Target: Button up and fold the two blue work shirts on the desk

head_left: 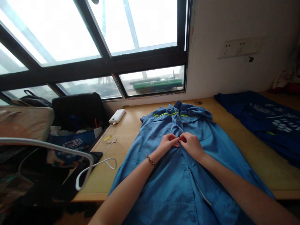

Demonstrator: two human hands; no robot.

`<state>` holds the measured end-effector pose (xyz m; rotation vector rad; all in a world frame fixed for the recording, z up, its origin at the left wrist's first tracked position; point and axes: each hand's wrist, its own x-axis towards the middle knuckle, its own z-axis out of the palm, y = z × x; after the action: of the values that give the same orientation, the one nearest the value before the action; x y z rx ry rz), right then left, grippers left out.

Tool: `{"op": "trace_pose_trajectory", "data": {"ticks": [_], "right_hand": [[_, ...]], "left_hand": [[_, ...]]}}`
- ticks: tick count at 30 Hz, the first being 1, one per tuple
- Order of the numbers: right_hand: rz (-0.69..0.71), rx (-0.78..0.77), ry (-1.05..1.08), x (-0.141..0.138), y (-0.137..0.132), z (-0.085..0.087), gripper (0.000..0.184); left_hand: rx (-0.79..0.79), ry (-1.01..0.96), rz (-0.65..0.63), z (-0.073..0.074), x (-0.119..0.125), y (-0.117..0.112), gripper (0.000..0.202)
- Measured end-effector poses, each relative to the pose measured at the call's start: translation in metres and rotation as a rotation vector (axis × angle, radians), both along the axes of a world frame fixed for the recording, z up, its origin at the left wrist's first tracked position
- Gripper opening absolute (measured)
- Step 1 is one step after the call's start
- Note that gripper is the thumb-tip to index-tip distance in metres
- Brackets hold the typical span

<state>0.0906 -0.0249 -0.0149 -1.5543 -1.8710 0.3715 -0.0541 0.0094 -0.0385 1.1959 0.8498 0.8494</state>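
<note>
L hand (168, 142), R hand (191, 145) pinched blue work shirt (150, 181) @ placket (185, 175).
White txt (290, 125) on navy garment (257, 125), bag (59, 153) logo: was illegible.

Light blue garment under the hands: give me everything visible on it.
The light blue garment looks like a woven-cloth work shirt, with yellow-green piping across the chest, a chest pocket and round buttons along the front. It lies on the wooden table, far end rumpled, near end running out of frame. Left hand and right hand pinch its front edge; nearer the camera the front is unfastened, exposing buttons.
</note>
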Motion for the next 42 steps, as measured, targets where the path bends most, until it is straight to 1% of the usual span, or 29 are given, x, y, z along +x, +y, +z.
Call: {"op": "trace_pose_trajectory", "data": {"ticks": [3,8,13,19,21,24,27,30,32,34,35,37,39,40,42], "right_hand": [[0.004,0.015,-0.011,-0.004,-0.003,-0.001,0.007],[0.019,0.007,0.099,-0.003,-0.001,0.002,0.005],[0.013,-0.116,0.246,0.0,0.005,-0.001,0.018],[0.021,-0.202,0.39,0.002,0.012,-0.008,0.023],[0.042,-0.264,0.453,0.003,0.015,-0.009,0.026],[0.074,-0.441,0.583,0.004,0.017,-0.011,0.029],[0.078,-0.594,0.701,0.004,0.018,-0.011,0.029],[0.069,-0.692,0.785,0.005,0.018,-0.01,0.028],[0.053,-0.718,0.802,0.007,0.019,-0.009,0.028],[0.034,-0.661,0.756,0.008,0.019,-0.007,0.028],[0.029,-0.591,0.692,0.009,0.018,-0.005,0.028],[0.026,-0.386,0.481,0.01,0.016,-0.001,0.03],[0.026,-0.205,0.218,0.01,0.013,0.003,0.029],[0.027,-0.163,0.094,0.01,0.011,0.005,0.026],[0.032,-0.157,-0.111,0.01,0.008,0.006,0.018]], "left_hand": [[0.017,0.02,0.041,-0.004,0.002,0.002,0.033],[0.05,-0.068,0.111,-0.006,0.004,0.0,0.032],[0.042,-0.139,0.084,-0.004,0.003,-0.004,0.036],[0.082,-0.175,0.048,-0.006,0.003,-0.006,0.038],[0.08,-0.167,0.041,-0.005,0.003,-0.006,0.039],[0.068,-0.168,0.025,-0.002,0.004,-0.006,0.04],[0.065,-0.184,0.009,0.0,0.004,-0.006,0.04],[0.085,-0.176,-0.005,0.001,0.004,-0.005,0.039],[0.108,-0.145,-0.01,0.0,0.003,-0.004,0.038],[0.129,-0.105,-0.012,-0.001,0.003,-0.001,0.038],[0.135,-0.088,-0.014,-0.002,0.003,0.001,0.039],[0.151,-0.059,-0.007,-0.005,0.004,0.007,0.038],[0.191,-0.022,0.019,-0.01,0.006,0.015,0.035],[0.222,0.004,0.037,-0.013,0.008,0.02,0.034],[0.296,0.064,0.084,-0.021,0.011,0.031,0.032]]}}
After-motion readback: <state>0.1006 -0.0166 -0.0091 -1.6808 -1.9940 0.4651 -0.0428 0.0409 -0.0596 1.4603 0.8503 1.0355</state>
